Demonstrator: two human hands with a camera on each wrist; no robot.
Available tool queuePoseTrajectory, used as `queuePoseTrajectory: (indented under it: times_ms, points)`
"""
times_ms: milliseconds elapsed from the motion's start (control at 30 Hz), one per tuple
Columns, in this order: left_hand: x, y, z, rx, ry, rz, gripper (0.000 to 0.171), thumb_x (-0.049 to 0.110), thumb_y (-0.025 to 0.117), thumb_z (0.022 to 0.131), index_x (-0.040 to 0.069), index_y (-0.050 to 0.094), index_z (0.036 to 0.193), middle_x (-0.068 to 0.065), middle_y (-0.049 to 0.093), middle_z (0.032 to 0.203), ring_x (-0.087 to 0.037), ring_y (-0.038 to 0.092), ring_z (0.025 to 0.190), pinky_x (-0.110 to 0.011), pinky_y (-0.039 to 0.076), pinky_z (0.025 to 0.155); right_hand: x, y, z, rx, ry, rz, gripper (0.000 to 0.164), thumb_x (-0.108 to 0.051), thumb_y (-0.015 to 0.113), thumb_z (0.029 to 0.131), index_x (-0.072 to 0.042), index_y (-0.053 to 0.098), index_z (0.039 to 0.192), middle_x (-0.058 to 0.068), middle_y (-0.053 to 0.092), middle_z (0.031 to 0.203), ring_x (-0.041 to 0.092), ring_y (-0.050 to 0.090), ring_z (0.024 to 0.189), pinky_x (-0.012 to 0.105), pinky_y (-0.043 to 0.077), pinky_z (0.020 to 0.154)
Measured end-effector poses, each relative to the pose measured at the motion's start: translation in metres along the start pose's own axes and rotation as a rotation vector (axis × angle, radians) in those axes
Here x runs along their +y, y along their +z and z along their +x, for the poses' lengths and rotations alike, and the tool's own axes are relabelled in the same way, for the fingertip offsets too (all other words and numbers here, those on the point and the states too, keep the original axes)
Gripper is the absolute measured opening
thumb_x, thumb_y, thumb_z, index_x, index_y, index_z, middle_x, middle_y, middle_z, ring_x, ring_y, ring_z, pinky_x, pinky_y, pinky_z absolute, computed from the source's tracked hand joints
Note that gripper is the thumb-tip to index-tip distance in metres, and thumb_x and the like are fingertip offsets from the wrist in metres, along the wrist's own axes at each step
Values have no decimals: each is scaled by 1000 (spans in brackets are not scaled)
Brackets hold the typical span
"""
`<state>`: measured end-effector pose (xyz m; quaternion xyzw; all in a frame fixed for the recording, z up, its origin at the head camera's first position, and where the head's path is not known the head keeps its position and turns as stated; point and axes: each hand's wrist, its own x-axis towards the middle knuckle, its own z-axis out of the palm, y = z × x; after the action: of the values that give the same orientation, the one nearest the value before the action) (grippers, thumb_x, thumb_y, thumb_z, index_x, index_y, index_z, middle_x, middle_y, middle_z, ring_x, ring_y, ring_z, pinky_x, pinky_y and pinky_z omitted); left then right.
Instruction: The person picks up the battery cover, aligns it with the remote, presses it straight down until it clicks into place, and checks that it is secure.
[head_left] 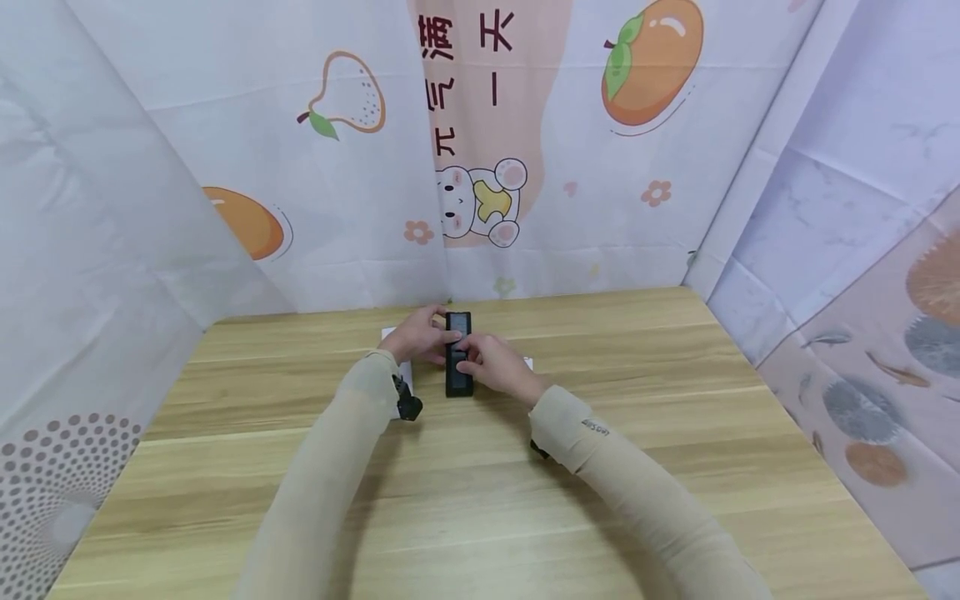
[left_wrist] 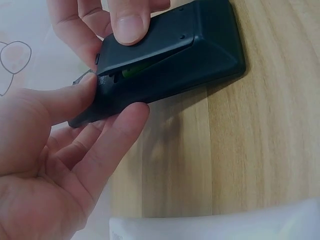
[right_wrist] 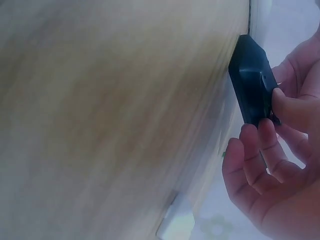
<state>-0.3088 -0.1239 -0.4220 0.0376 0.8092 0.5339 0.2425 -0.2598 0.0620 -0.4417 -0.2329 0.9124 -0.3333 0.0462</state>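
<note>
Head view: near the tabletop's (head_left: 615, 358) far edge, left hand (head_left: 422, 336) and right hand (head_left: 497, 364) grip the likely light device (head_left: 458, 356), safest by its sides.

The black device (head_left: 459, 385) and its cover (left_wrist: 167, 37) look like smooth, matt plastic. The table (head_left: 472, 517) shows wood grain with a faint gloss; at twelve o'clock, the curtain (head_left: 315, 200) is creased, matt cloth.

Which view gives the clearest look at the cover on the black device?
The left wrist view: the cover appears close up, one end raised from the black device, with something green beneath. The head view shows it small, partly behind the right hand; the right wrist view shows it obliquely, partly hidden by that hand.
</note>
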Motion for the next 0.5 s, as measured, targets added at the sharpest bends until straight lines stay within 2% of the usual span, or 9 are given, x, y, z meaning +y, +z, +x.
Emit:
queuePoseTrajectory:
  times_ms: [500]
  points:
    - [2,3,-1,24,-7,14,56,13,64,101,8,35,148,-25,59,129,-34,67,101,-45,61,82,-7,2,-1,42,38,-60,25,-16,77,93,-4,71,114,1,70,85,11,62,73,26,52,65]
